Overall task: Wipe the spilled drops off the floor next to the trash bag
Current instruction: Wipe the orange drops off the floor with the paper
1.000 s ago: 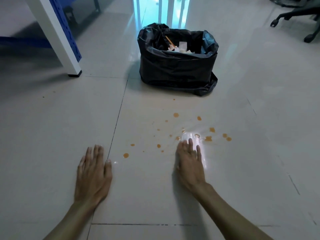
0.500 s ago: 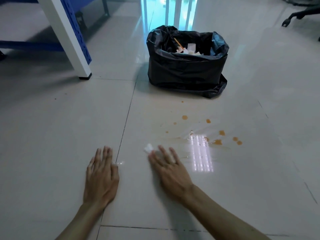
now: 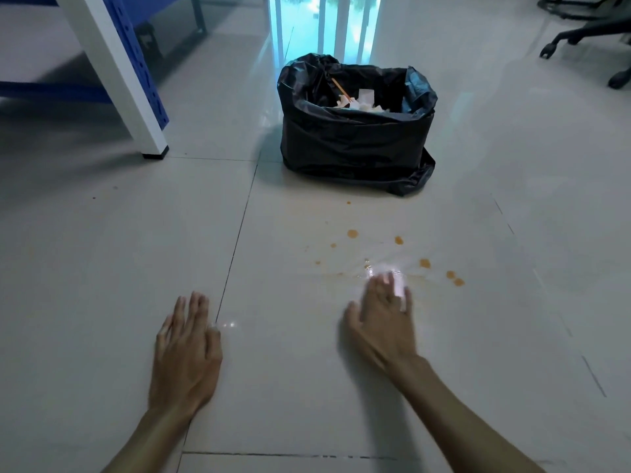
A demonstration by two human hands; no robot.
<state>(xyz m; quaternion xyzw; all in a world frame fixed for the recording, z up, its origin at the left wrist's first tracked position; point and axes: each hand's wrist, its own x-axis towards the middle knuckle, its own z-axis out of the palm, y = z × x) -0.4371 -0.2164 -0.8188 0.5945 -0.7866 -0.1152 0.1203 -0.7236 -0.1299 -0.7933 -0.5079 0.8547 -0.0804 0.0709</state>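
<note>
In the head view, the left hand (image 3: 186,353) lies flat on the tiled floor (image 3: 102,254), fingers straight and close together, holding nothing. The right hand (image 3: 382,319) is blurred, its straight fingers pressing a pale wad, likely tissue (image 3: 397,285), onto the floor at the near edge of the orange spilled drops (image 3: 352,233). The drops are scattered on the tile between that hand and the black trash bag (image 3: 355,141), which stands open with paper scraps inside. A white-and-blue table leg (image 3: 119,76) stands at upper left; an office chair base (image 3: 587,35) shows at upper right.
</note>
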